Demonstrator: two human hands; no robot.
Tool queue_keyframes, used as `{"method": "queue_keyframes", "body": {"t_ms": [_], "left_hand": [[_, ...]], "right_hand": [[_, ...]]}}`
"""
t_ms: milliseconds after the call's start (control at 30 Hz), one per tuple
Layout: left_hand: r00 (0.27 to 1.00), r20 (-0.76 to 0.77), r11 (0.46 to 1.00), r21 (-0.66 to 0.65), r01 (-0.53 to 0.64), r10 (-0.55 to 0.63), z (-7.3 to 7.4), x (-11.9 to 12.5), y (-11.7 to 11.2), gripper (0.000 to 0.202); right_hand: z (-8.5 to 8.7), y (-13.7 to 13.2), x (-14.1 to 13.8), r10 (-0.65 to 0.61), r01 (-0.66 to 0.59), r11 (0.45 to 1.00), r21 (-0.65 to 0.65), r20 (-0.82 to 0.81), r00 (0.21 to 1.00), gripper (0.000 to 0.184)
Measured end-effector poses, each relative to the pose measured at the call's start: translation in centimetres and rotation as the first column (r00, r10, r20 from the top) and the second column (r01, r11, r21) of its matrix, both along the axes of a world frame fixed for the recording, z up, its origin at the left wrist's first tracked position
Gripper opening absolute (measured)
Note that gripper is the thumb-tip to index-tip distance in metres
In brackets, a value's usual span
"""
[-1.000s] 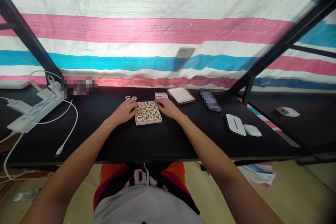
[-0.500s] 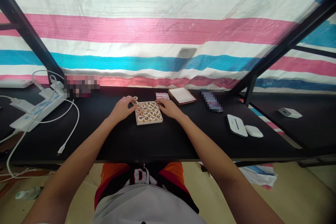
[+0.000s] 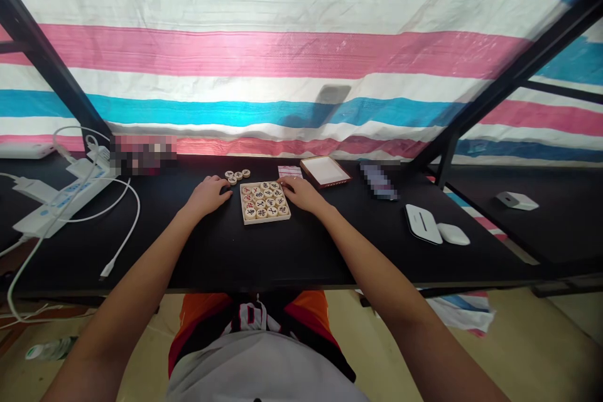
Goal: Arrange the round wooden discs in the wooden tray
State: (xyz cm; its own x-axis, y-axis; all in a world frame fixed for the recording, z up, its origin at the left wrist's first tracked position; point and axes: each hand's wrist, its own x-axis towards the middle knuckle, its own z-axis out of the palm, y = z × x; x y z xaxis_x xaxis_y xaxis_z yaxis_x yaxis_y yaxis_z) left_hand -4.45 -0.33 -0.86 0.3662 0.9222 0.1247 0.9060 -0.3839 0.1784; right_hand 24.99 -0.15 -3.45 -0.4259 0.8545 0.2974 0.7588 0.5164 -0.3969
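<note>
A shallow pale box (image 3: 267, 220) stands on the desk, filled with rows of round xiangqi pieces (image 3: 261, 203) bearing red and black characters. My right hand (image 3: 304, 195) is at its far right corner, thumb and fingers bent around the edge. Left of the box, my left hand (image 3: 207, 195) rests low over the desk, thumb and forefinger apart with nothing visible between them. Several loose xiangqi pieces (image 3: 238, 176) lie in a cluster just beyond its fingertips. Part of the left fingers is hidden behind the hand.
Behind the box lie a printed card (image 3: 289, 171) and the brown-edged lid (image 3: 326, 171). A blurred phone-like object (image 3: 378, 181), a white flat case (image 3: 424, 224) and a white rounded item (image 3: 453, 234) are to the right. A power strip (image 3: 66, 198) with white cables occupies the left.
My left hand has drawn back leftward from the box, leaving more loose pieces visible behind it. A piece at the box's left edge is uncovered. My right hand stays at the corner.
</note>
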Motion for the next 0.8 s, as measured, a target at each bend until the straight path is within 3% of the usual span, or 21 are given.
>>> {"method": "queue_keyframes", "body": {"t_ms": [233,400,533,800], "left_hand": [[0.999,0.030,0.999,0.037,0.017,-0.018,0.2,0.1,-0.2,0.031],[0.954,0.208,0.975,0.103,0.196,-0.214,0.4,1.4,-1.1,0.033],[0.913,0.231,0.942,0.070,0.329,-0.336,0.6,2.5,-2.0,0.042],[0.904,0.221,0.929,0.033,0.368,-0.365,0.7,2.6,-2.2,0.045]], "right_hand": [[-0.1,0.1,0.1,-0.002,0.002,1.000,0.003,-0.004,1.000,0.028],[-0.2,0.1,0.1,0.003,-0.003,1.000,-0.004,0.002,1.000,0.029],[-0.3,0.2,0.3,0.027,-0.027,1.000,0.016,-0.016,1.000,0.033],[-0.5,0.2,0.3,0.107,-0.107,0.994,0.030,0.021,0.994,0.051]]}}
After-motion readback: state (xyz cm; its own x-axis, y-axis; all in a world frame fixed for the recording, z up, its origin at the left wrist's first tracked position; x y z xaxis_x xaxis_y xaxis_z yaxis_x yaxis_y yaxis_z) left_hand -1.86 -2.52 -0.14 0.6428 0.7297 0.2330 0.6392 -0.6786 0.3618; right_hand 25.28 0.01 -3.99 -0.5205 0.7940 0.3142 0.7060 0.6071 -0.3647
